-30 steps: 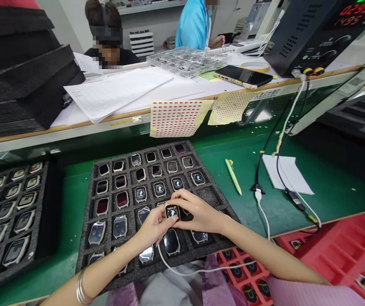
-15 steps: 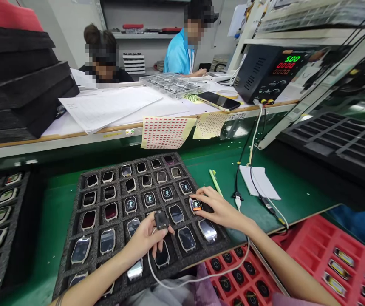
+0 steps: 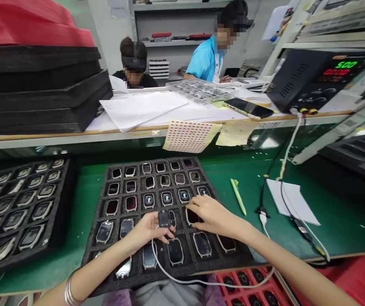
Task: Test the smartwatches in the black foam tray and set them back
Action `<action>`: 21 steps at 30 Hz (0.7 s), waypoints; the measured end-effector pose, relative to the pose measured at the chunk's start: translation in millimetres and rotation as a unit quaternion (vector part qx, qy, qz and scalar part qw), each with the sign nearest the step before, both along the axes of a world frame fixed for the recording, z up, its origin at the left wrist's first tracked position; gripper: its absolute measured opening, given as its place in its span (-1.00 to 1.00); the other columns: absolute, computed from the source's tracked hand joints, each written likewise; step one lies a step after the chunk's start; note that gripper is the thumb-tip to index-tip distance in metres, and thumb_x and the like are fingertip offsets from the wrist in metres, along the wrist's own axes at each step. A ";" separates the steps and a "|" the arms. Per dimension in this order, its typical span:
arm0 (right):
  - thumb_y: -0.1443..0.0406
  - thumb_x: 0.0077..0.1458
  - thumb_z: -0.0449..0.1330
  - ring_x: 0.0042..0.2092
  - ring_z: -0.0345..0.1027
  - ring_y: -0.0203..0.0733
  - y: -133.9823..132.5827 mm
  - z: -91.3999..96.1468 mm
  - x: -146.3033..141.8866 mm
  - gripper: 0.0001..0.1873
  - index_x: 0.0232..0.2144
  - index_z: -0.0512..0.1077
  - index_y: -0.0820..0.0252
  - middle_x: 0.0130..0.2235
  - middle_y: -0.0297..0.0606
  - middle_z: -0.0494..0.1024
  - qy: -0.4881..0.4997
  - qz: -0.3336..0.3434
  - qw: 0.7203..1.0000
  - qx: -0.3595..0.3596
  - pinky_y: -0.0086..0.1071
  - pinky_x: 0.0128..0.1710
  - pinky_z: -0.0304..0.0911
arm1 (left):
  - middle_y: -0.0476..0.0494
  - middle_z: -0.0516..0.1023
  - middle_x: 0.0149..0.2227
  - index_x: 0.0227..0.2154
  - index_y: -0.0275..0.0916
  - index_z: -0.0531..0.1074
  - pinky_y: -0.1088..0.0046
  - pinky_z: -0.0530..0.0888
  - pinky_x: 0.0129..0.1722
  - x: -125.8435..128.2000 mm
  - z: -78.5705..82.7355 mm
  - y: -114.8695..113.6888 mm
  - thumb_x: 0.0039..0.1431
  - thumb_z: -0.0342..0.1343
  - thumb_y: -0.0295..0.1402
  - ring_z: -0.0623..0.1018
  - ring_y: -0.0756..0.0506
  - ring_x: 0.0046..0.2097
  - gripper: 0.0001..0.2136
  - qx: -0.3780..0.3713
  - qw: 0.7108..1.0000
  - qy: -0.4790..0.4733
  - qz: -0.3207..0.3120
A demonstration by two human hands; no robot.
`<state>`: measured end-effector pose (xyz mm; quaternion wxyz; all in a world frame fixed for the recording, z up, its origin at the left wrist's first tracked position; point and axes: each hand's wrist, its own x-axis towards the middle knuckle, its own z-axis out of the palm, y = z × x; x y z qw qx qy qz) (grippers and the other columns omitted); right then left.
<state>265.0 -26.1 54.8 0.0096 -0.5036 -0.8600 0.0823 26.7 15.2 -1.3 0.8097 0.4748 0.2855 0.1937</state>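
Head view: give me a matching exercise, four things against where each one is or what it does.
1. left hand
2. right hand
3. green pen
4. phone

A. on the raised shelf
B. holds a black puck on a white cable
C. on the green mat, right of the foam tray
D. fingertips on a watch in the foam tray

Pairs: 1-B, 2-D, 3-C, 4-A.

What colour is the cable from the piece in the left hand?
White; the cable shows best in the head view.
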 end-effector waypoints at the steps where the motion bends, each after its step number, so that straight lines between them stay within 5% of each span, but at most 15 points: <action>1: 0.26 -0.03 0.34 -0.13 0.34 0.03 1.4 2.4 -0.8 -0.56 -0.08 0.41 0.28 -0.17 -0.09 0.47 0.031 -0.008 0.999 -0.001 -0.15 -0.11 0.25 | -0.29 0.55 -0.26 -0.26 -0.40 0.41 0.45 0.52 -0.34 -0.8 -1.5 0.5 -0.02 0.31 -0.35 0.58 -0.12 -0.27 -0.69 -0.005 1.000 -0.004 0.005; 5: 0.21 0.00 0.32 -0.08 0.31 -0.04 6.9 10.5 -22.6 -0.53 -0.04 0.38 0.22 -0.10 -0.14 0.43 0.163 0.012 0.986 0.003 -0.23 -0.08 0.25 | -0.26 0.55 -0.22 -0.16 -0.36 0.40 0.41 0.50 -0.24 -0.8 -6.3 1.5 -0.08 0.35 -0.38 0.57 -0.12 -0.23 -0.60 -0.007 0.999 -0.035 0.005; 9: 0.30 -0.01 0.32 -0.06 0.27 -0.03 16.8 5.2 -49.1 -0.55 -0.05 0.39 0.26 -0.08 -0.10 0.41 0.167 0.068 0.984 -0.002 -0.21 -0.07 0.23 | -0.16 0.55 -0.23 -0.16 -0.34 0.41 0.42 0.46 -0.13 -1.8 -6.6 1.6 -0.23 0.42 -0.46 0.55 -0.09 -0.19 -0.51 -0.007 0.998 -0.061 0.006; 14: 0.31 0.12 0.23 -0.02 0.27 -0.06 28.5 -3.1 -54.0 -0.59 0.03 0.33 0.21 -0.03 -0.12 0.41 0.186 0.103 0.977 -0.025 -0.23 -0.03 0.19 | -0.15 0.54 -0.42 -0.20 -0.40 0.38 0.44 0.52 -0.40 0.1 -3.6 0.4 0.01 0.27 -0.20 0.57 -0.08 -0.36 -0.61 0.023 0.998 -0.027 0.044; 21: 0.23 0.07 0.28 -0.07 0.38 -0.09 26.2 -18.6 -53.6 -0.60 -0.03 0.37 0.15 -0.07 -0.19 0.51 0.258 0.072 0.963 -0.032 -0.26 -0.07 0.20 | -0.07 0.48 -0.58 -0.27 -0.39 0.34 0.57 0.39 -0.69 2.9 2.2 -2.8 -0.01 0.23 -0.08 0.46 0.00 -0.63 -0.56 0.045 0.997 -0.006 0.059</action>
